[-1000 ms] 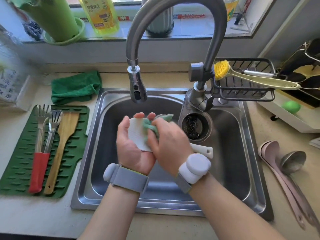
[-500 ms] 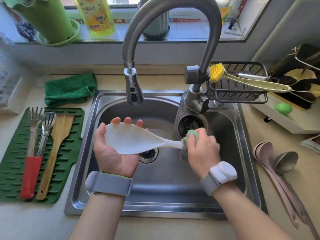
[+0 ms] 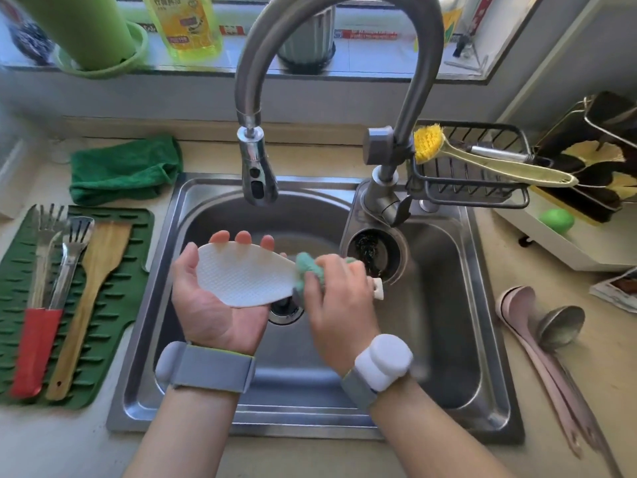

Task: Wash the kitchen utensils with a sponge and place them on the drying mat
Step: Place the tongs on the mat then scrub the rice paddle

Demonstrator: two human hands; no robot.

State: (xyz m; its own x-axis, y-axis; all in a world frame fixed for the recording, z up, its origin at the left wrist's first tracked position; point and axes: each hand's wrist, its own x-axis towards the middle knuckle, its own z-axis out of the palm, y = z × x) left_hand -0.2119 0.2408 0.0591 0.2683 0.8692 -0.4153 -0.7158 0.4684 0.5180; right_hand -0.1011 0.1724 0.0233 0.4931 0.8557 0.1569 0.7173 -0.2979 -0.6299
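Over the sink (image 3: 165,391), the left hand (image 3: 217,305) cradles the white rice paddle (image 3: 241,277) in its curled fingers, while the right hand (image 3: 339,305) squeezes a green sponge (image 3: 305,267) around the paddle's handle. Left of the sink, the drying mat (image 3: 113,305) holds washed utensils.

The yellow dish soap bottle (image 3: 181,24) on the windowsill is showing a label of Chinese characters, too blurred for reading. Nothing else is showing readable text.
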